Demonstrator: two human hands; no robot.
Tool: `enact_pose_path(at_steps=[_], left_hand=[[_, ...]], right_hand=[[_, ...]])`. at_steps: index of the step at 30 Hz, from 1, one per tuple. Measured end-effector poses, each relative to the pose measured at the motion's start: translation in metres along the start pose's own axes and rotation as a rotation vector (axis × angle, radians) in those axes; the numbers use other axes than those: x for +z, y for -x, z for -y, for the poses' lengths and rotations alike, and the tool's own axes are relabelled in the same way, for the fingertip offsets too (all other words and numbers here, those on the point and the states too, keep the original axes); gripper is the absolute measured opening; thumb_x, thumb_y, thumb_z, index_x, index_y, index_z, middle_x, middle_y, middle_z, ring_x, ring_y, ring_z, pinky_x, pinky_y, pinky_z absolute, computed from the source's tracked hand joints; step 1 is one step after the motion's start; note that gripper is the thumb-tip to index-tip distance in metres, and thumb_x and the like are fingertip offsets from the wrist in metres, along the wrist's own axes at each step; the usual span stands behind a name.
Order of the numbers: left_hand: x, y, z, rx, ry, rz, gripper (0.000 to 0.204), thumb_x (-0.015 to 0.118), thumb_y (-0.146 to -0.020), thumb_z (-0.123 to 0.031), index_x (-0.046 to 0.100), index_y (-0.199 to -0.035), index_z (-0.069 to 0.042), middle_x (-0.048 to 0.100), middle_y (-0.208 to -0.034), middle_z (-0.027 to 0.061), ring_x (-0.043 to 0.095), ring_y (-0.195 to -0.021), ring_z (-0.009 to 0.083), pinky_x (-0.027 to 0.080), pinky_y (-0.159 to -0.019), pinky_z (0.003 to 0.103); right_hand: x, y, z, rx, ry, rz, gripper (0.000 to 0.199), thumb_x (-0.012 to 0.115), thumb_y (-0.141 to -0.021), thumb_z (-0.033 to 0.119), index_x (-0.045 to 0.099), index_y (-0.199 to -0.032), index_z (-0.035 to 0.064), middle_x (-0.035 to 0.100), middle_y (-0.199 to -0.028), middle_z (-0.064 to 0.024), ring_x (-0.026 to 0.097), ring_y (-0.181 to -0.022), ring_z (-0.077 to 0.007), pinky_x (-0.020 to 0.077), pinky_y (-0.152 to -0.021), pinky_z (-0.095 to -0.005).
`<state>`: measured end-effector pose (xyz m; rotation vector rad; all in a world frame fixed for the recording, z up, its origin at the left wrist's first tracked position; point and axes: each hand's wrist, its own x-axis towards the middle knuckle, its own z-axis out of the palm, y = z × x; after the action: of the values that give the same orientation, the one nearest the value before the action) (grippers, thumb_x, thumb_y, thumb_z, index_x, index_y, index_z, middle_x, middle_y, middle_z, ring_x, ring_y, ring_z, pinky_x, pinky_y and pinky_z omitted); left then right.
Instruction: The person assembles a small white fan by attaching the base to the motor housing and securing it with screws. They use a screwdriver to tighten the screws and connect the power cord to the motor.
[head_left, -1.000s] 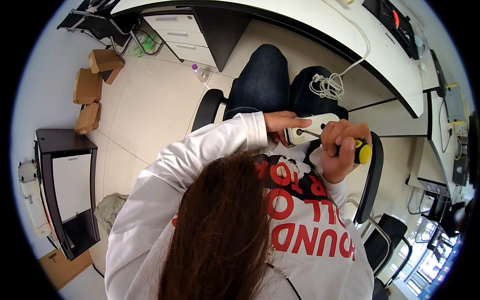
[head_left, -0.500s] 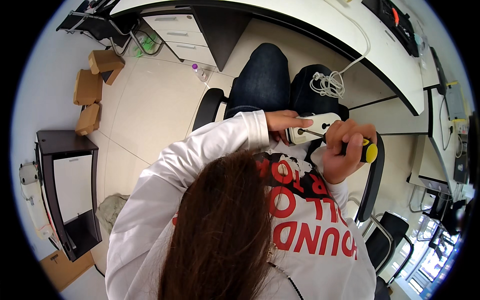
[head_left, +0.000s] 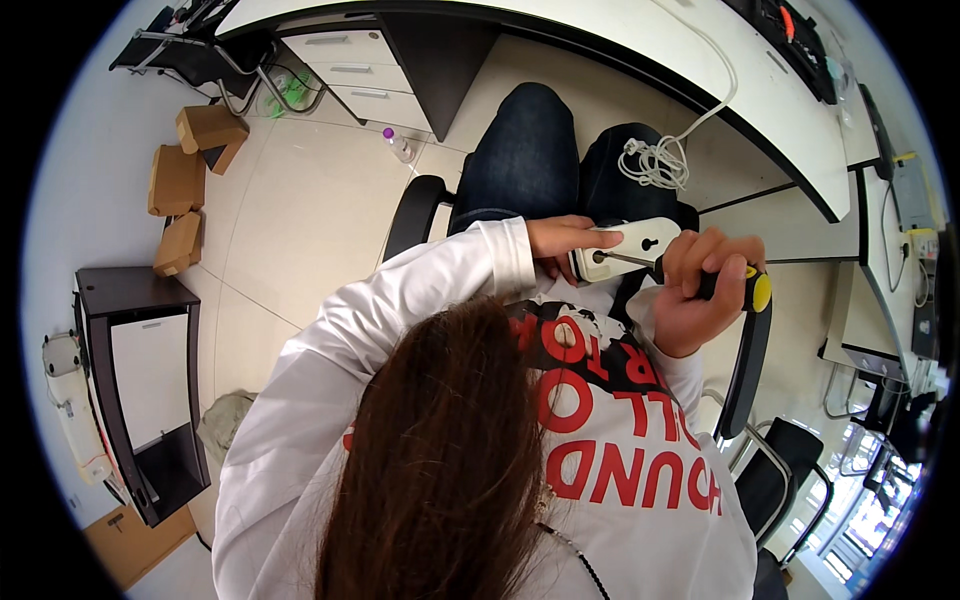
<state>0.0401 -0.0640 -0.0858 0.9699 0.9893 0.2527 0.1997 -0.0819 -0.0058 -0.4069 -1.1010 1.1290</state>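
Observation:
Above my lap, my left hand [head_left: 570, 237] grips one end of a white plastic casing [head_left: 628, 240], with the thumb laid over its top face. The casing is flat with rounded corners and has a dark keyhole-shaped slot and a dark round hole. My right hand [head_left: 708, 290] is wrapped round the black and yellow handle of a screwdriver [head_left: 761, 293]. Its thin metal shaft slants left across the casing, and its tip is at the round hole near my left thumb. How deep the tip sits cannot be made out. The casing's underside is hidden.
A coiled white cable [head_left: 655, 163] hangs by my right knee, running up to the white desk [head_left: 600, 22]. A black tray [head_left: 795, 45] holding something orange is on the desk's right. A bottle [head_left: 398, 146] stands on the floor; cardboard boxes [head_left: 177, 180] lie at left. Chair armrests flank me.
My right hand and the screwdriver handle have shifted slightly right, and the handle has turned a little. The casing has tilted slightly, while my left hand stays on it.

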Motion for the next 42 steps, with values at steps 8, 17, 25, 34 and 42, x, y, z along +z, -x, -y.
enact_pose_path(at_steps=[8,17,25,34,42], left_hand=[[-0.001,-0.004,0.006,-0.008,0.042,-0.023,0.080,0.054,-0.070,-0.072,0.047,-0.114,-0.005,0.060,-0.096,0.0114,0.063,-0.071,0.0179,0.039,-0.049,0.023],[-0.002,-0.008,0.012,0.010,0.070,-0.017,0.080,0.054,-0.070,-0.072,0.049,-0.111,-0.004,0.060,-0.095,0.0119,0.063,-0.070,0.0170,0.039,-0.049,0.023],[-0.001,-0.004,0.008,-0.015,0.038,-0.025,0.084,0.053,-0.069,-0.074,0.047,-0.117,-0.005,0.060,-0.097,0.0111,0.062,-0.072,0.0163,0.038,-0.053,0.023],[-0.003,-0.006,0.010,-0.013,0.025,-0.007,0.084,0.053,-0.070,-0.072,0.045,-0.120,-0.005,0.060,-0.099,0.0102,0.062,-0.072,0.0156,0.037,-0.052,0.022],[0.001,-0.004,0.006,0.039,0.049,-0.057,0.084,0.055,-0.071,-0.070,0.042,-0.117,0.000,0.060,-0.094,0.0129,0.063,-0.065,0.0181,0.035,-0.045,0.023]], right_hand=[[0.010,0.005,-0.003,-0.060,0.218,0.109,0.018,0.052,-0.086,0.016,0.041,-0.079,0.0050,0.041,-0.051,-0.0009,0.035,-0.043,-0.0062,0.0282,-0.044,-0.0218],[0.007,0.000,-0.007,-0.034,0.067,0.020,0.014,0.050,-0.084,0.011,0.041,-0.076,0.0038,0.041,-0.053,-0.0013,0.033,-0.040,-0.0061,0.0248,-0.039,-0.0219],[0.007,-0.002,-0.007,0.015,0.065,0.023,0.017,0.051,-0.087,0.013,0.041,-0.076,0.0048,0.039,-0.053,-0.0006,0.032,-0.040,-0.0052,0.0244,-0.040,-0.0215],[-0.004,-0.001,-0.011,0.024,-0.089,0.173,0.040,0.064,-0.082,0.035,0.037,-0.088,0.0060,0.039,-0.050,-0.0019,0.029,-0.038,-0.0058,0.0240,-0.040,-0.0212],[-0.008,-0.004,-0.009,-0.087,0.114,0.073,0.043,0.067,-0.078,0.036,0.040,-0.094,0.0059,0.049,-0.071,-0.0067,0.046,-0.060,-0.0115,0.0387,-0.057,-0.0216]])
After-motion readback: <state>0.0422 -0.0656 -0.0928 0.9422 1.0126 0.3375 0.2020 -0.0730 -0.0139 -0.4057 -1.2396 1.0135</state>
